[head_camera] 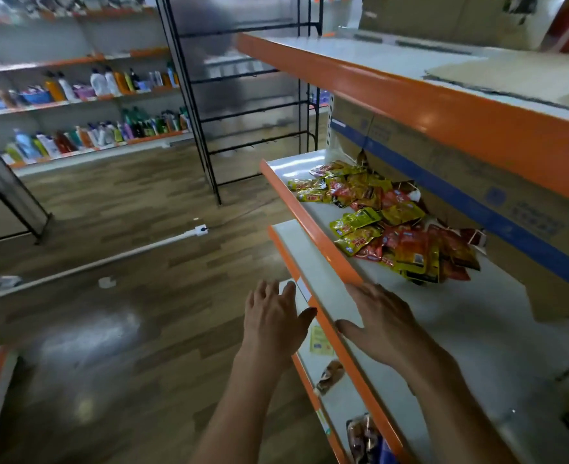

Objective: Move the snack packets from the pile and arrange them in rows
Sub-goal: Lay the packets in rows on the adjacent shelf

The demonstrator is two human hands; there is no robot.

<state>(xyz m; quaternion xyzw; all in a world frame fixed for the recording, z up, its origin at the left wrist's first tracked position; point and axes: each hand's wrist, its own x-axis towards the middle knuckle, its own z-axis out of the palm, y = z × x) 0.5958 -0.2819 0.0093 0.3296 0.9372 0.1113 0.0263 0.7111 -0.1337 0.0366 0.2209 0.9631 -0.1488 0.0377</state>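
A loose pile of red and yellow snack packets [390, 222] lies on the white middle shelf [470, 329] with its orange front lip, stretching from the far end toward the middle. My right hand [382, 321] hovers flat over the near bare part of that shelf, fingers spread, holding nothing, a short way from the nearest packets. My left hand [273, 318] is open too, palm down, in front of the shelf's orange edge, over the floor side. Neither hand touches a packet.
An upper shelf [444, 95] overhangs, with cardboard boxes [497, 182] behind the pile. A lower shelf [330, 373] holds a few packets. Wooden floor lies to the left, with a black wire rack [243, 95] and bottle shelves [85, 108] beyond.
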